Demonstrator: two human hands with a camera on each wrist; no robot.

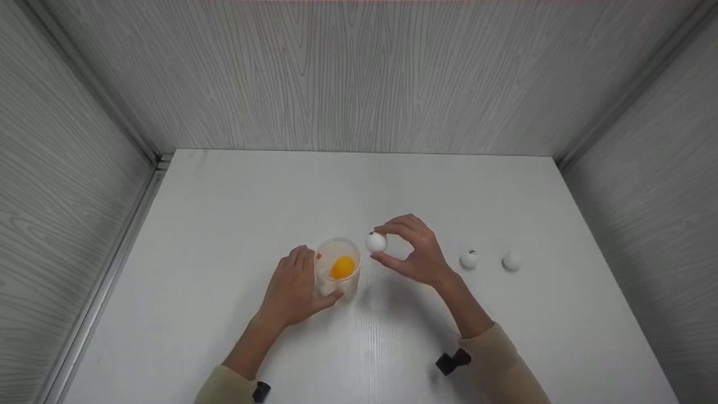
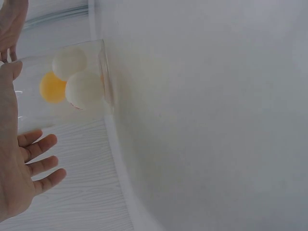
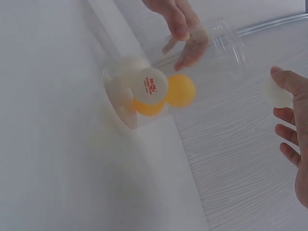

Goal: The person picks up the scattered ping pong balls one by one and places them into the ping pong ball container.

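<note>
A clear plastic cup (image 1: 336, 280) stands on the white table (image 1: 224, 224); it also shows in the left wrist view (image 2: 96, 53) and the right wrist view (image 3: 226, 43). Inside lie an orange ball (image 1: 343, 267) and white balls (image 2: 85, 90), one with red print (image 3: 149, 83). My left hand (image 1: 314, 278) wraps loosely round the cup, thumb at the front, fingers at the far left side. My right hand (image 1: 377, 244) pinches a white ball (image 1: 376, 242) between thumb and fingertips, just right of the cup's rim; that white ball (image 3: 277, 92) is also in the right wrist view.
Two more white balls (image 1: 469, 259) (image 1: 511, 261) lie on the table to the right of my right hand. Grey wood-grain walls (image 1: 359, 78) close the table in at the back and on both sides. Black camera mounts (image 1: 453, 361) sit on my wrists.
</note>
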